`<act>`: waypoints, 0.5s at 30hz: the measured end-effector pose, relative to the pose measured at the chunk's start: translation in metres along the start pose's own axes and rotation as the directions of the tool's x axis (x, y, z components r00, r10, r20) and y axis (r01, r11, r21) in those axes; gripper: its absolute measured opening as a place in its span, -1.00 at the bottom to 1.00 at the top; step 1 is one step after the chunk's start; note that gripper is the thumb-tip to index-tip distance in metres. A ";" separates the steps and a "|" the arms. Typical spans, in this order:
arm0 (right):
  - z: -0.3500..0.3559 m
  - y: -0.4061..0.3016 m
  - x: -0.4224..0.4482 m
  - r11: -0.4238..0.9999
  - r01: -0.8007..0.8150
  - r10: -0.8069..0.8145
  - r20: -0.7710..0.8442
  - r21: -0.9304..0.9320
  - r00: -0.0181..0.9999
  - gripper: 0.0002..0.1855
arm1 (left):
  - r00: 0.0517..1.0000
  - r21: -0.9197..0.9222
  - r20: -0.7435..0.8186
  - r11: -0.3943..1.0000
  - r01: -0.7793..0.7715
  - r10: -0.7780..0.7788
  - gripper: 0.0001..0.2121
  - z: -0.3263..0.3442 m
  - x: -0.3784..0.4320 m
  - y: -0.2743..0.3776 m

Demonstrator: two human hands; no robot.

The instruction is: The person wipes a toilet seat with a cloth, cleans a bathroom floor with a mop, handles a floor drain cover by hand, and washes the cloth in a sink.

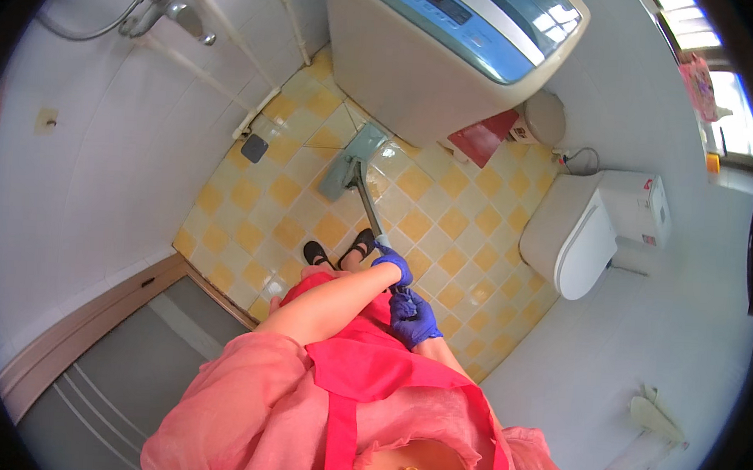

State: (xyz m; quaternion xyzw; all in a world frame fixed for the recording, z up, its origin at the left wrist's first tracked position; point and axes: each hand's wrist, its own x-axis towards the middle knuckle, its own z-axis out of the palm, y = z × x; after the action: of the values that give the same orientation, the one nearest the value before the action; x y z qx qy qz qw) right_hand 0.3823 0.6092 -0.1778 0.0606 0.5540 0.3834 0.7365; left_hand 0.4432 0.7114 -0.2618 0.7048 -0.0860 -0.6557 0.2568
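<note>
A flat mop's grey-blue head [342, 177] lies on the tiled floor in front of the washing machine, one end close to its base. From it the mop's pole [370, 210] slants back towards my body. My left hand [395, 266], in a blue-purple glove, is wrapped around the pole just below its pale grip section. My right hand [413, 320], gloved the same way, grips the pole's upper end close to my pink-red apron [382, 369]. Most of the pole between and inside the hands is hidden by the gloves.
The washing machine [416, 77] stands ahead, with a red dustpan-like piece [484, 138] and a bin [544, 118] beside it. A toilet [586, 246] is on the right. Near the left wall lies a dark floor drain cover [254, 148]. A framed door [153, 344] is at lower left.
</note>
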 end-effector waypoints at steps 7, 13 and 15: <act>0.023 -0.007 -0.065 0.853 0.082 -0.141 -0.077 -0.515 0.987 -0.85 | 0.945 -0.017 -0.301 0.990 -0.141 0.129 -0.72 0.030 -0.016 0.038; 0.008 -0.001 -0.132 0.809 0.281 -0.348 -0.035 -0.516 0.937 -0.91 | 0.950 -0.805 -0.272 0.576 -0.140 -0.150 -0.22 0.063 -0.023 0.108; 0.004 0.009 -0.138 0.668 0.350 -0.500 -0.049 -0.656 0.864 -0.94 | 0.931 -0.780 -0.307 0.613 -0.126 -0.198 -0.28 0.074 -0.008 0.113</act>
State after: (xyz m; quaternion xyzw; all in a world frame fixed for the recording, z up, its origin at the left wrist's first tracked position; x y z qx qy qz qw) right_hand 0.3686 0.5295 -0.0649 -0.3634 0.4719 0.3660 0.7151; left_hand 0.3951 0.6007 -0.2018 0.6295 0.2742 -0.4893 0.5377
